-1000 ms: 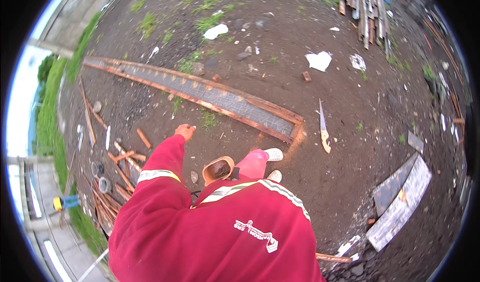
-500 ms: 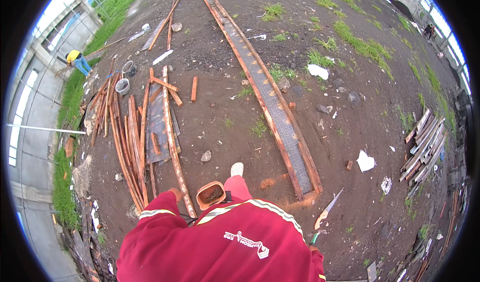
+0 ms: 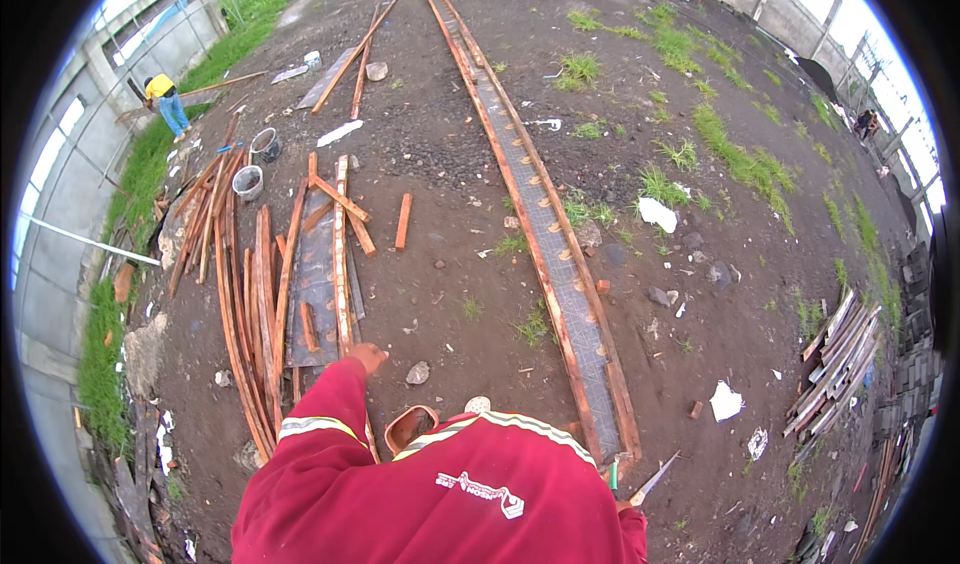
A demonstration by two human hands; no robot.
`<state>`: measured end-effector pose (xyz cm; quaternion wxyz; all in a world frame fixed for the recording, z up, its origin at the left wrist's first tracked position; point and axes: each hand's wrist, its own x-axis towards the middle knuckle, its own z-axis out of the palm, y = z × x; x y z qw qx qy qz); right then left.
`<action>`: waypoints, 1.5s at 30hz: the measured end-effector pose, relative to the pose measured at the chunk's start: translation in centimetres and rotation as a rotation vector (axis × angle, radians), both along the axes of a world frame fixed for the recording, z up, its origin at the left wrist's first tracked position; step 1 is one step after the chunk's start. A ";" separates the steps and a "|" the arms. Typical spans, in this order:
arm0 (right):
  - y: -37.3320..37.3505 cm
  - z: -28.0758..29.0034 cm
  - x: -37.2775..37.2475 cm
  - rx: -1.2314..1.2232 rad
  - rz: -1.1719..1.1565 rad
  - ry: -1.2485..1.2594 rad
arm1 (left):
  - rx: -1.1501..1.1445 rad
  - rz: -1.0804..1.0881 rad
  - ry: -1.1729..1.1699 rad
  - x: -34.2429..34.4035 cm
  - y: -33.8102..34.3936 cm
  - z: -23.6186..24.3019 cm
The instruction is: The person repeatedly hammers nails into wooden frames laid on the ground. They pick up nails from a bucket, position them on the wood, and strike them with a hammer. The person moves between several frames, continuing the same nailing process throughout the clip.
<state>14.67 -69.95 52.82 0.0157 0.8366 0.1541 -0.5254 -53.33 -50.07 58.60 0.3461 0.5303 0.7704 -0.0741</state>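
Observation:
My left hand (image 3: pixel 370 357) reaches out beside a long narrow timber strip (image 3: pixel 343 254), its fingers loosely apart with nothing visible in them. Whether it touches the strip cannot be made out. At my waist hangs an open tan tool pouch (image 3: pixel 408 430), partly covered by my red sleeve and jacket. Low on the right, my right hand (image 3: pixel 626 505) is mostly hidden by the jacket. It is closed on a handsaw (image 3: pixel 656 478), whose pale blade points up and to the right; a bit of green shows beside it. Close by ends a long wooden formwork trough (image 3: pixel 546 219).
Reddish boards (image 3: pixel 235 294) lie piled on the left beside a dark sheet (image 3: pixel 312 254). Two buckets (image 3: pixel 248 182) stand beyond them. More planks (image 3: pixel 835 364) are stacked at the right. Stones and a white scrap (image 3: pixel 726 401) dot the soil. A person in yellow (image 3: pixel 160 89) bends far left.
My left hand has come away from the pouch's side and stretched forward by the strip. The handsaw has turned and sits closer to the trough's end. My view has tilted up.

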 end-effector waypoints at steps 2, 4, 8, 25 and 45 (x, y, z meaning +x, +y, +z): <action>1.5 -1.0 -1.3 -0.018 0.046 0.010 | 0.014 0.062 -0.014 -1.9 1.4 -0.4; 3.4 -2.0 -2.4 -0.034 0.094 0.017 | 0.025 0.123 -0.021 -2.9 1.9 -0.7; 7.4 -3.5 -3.8 -0.049 0.217 0.030 | -0.021 0.218 -0.068 -2.8 0.7 -1.2; 39.4 -11.4 6.7 -0.243 0.976 -0.051 | -0.024 0.614 -0.122 6.8 -3.8 -4.5; 65.6 -2.0 -14.4 -0.038 0.758 0.062 | -0.335 0.364 -0.036 -4.0 8.6 -14.0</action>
